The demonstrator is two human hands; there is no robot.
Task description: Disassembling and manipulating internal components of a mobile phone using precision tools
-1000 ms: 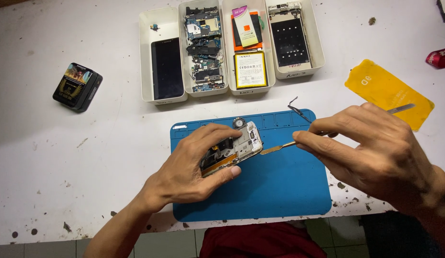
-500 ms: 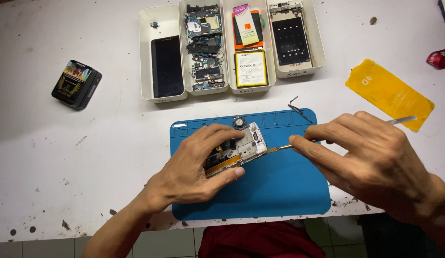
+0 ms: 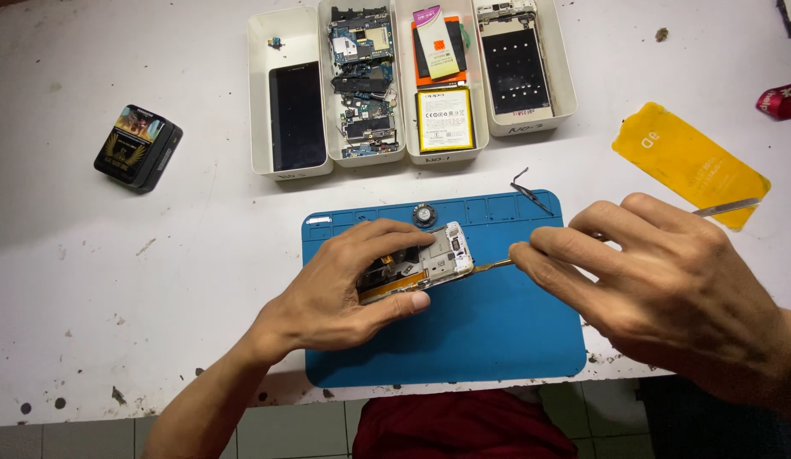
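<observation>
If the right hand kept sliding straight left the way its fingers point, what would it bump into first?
Most likely the opened phone that the left hand grips on the blue mat. The right hand already holds a thin metal tool whose tip reaches the phone's edge.

We look steeply down from a single head-worn camera onto the scuffed white worktable (image 3: 115, 280). It sits close above the blue rubber repair mat (image 3: 489, 340).

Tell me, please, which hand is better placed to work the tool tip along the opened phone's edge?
The right hand: it already pinches the thin metal tool, whose tip meets the opened phone. The left hand is wrapped around the phone, steadying it on the blue mat.
</observation>
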